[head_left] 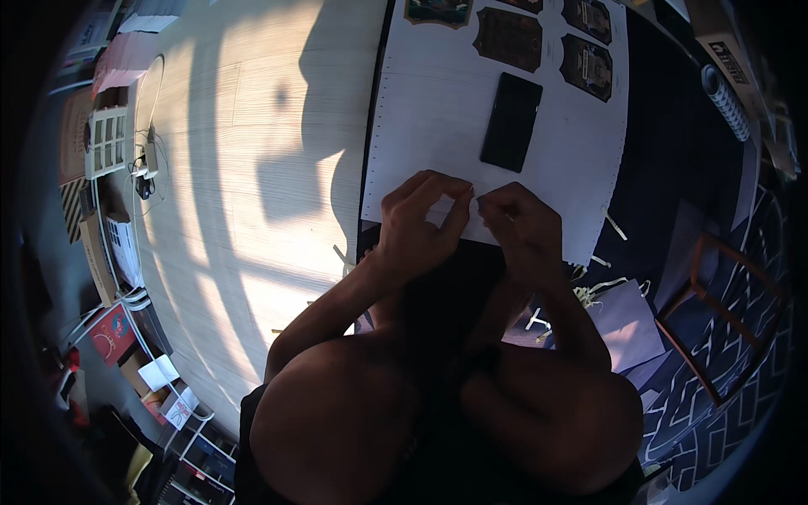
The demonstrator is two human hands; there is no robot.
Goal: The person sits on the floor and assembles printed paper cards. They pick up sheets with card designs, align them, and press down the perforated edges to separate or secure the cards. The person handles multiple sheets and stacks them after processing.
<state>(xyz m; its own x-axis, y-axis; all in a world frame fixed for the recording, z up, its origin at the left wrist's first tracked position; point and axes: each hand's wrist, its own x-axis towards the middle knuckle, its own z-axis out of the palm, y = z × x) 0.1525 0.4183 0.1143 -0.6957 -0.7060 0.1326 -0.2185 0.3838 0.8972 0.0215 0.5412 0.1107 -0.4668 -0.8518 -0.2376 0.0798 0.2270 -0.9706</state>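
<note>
A large white sheet (438,109) lies on a dark mat, with several dark printed cards (508,38) near its far edge and a black phone (510,121) in its middle. My left hand (418,220) and my right hand (520,227) meet over the sheet's near edge. Both pinch something very small and thin between thumb and fingertips at their meeting point; what it is cannot be made out. My forearms come up from the lower edge, and my knees fill the bottom of the view.
Pale wooden floor (252,168) with sun stripes spreads to the left. Thin paper strips (593,290) and a lilac sheet (627,324) lie at the right beside a wooden frame (715,311) on a patterned rug. Books, boxes and a cable line the left rim.
</note>
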